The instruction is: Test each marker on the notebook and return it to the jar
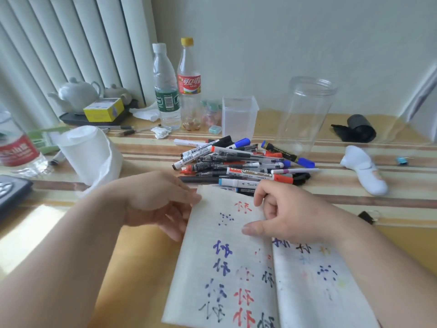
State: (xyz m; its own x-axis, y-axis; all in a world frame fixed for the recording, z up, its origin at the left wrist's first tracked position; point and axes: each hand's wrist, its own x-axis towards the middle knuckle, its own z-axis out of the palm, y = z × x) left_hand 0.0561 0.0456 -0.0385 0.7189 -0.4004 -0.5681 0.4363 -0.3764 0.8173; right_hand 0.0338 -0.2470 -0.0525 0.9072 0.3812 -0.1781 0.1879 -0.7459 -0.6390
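Two hands sit at the top end of the open notebook [227,268], which lies flat on the counter [142,256] right in front of the person. Its pages are covered in blue, red and black test scribbles, and the bottom edge is cut off by the frame.

The left hand [160,204] looks relaxed, with its fingers fairly straight and touching the notebook's top left corner. The right hand [290,216] has its thumb flat on the page and the other fingers curled under. Honestly can't tell if it's pinching anything, because the knuckles hide that bit.

Just past the notebook is a messy pile of markers [241,162], some touching the top edge of the page and partly hidden behind the right hand. The clear jar [305,112] stands upright behind the pile, with a square clear tub [238,117] to its left.

Further left are a water bottle [165,91] and a cola bottle [189,86] side by side, a teapot [75,93] and a paper roll [87,152]. Another bottle [16,147] is chopped off at the left edge. On the right is a black roll [357,129] and a white thing [366,171] I can't identify.
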